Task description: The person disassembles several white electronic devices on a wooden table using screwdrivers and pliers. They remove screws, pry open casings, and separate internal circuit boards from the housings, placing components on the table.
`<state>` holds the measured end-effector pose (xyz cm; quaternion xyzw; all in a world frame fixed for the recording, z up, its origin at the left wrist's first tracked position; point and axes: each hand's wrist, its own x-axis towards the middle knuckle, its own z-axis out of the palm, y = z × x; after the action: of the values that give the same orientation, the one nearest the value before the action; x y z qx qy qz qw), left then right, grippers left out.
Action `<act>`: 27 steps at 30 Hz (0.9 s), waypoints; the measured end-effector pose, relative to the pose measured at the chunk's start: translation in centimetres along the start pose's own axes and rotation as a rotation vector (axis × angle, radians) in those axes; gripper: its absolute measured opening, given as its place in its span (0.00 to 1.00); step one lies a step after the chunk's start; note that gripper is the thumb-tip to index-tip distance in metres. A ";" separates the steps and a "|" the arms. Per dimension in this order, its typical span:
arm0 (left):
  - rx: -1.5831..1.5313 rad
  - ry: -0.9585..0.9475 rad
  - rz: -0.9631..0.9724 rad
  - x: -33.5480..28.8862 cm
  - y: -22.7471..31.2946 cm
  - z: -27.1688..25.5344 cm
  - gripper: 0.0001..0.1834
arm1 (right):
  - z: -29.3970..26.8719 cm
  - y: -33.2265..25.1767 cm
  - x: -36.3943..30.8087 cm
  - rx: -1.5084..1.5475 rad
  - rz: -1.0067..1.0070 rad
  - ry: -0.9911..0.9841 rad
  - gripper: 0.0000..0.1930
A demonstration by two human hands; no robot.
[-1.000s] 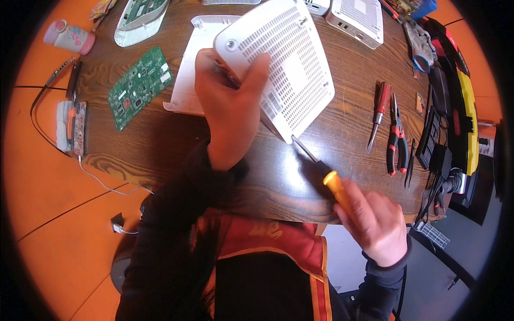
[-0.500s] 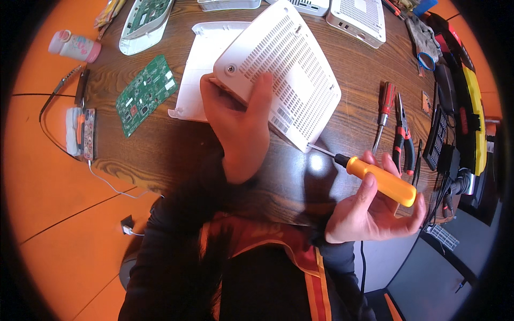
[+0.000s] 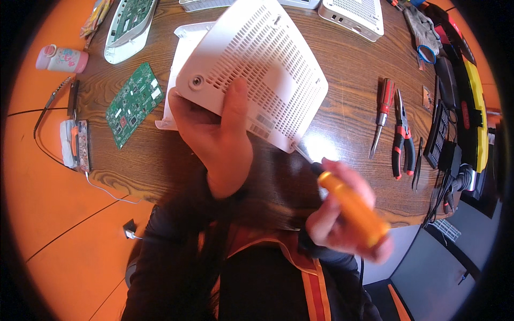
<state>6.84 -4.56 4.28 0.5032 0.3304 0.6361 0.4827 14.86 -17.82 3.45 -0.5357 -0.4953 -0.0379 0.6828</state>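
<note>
My left hand grips a white vented router-like box by its near left edge, thumb on the slotted face. The box is tilted up above the wooden table. My right hand, partly blurred, is closed round the yellow handle of a screwdriver. Its shaft tip meets the box's near corner, at a screw hole. Another screw hole shows at the left corner. Behind the box lies a white plastic cover, partly hidden by it. To the left rests a bare green circuit board.
On the right lie a red-handled screwdriver, long-nose pliers and tweezers. Another white box stands at the back, and an open housing with a board at back left. A pink-capped bottle and soldering iron are far left.
The box and my left hand have shifted left in the view. My right hand has moved left and down, and the screwdriver now points more steeply up toward the corner.
</note>
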 end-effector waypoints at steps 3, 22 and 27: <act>-0.028 0.031 -0.021 0.5 -0.2 -0.3 0.18 | -1.0 0.8 -0.1 0.109 0.003 -0.078 0.25; 0.001 -0.139 -0.141 1.2 -1.1 -0.6 0.18 | -4.6 -5.9 8.2 -0.414 0.775 -0.486 0.08; 0.032 -0.109 -0.116 1.1 -1.0 -0.4 0.17 | -4.4 -7.0 8.0 -0.596 0.561 -0.602 0.09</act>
<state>6.67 -3.19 3.63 0.5248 0.3425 0.5733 0.5278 17.62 -20.29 14.28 -0.8068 -0.4749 0.1633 0.3113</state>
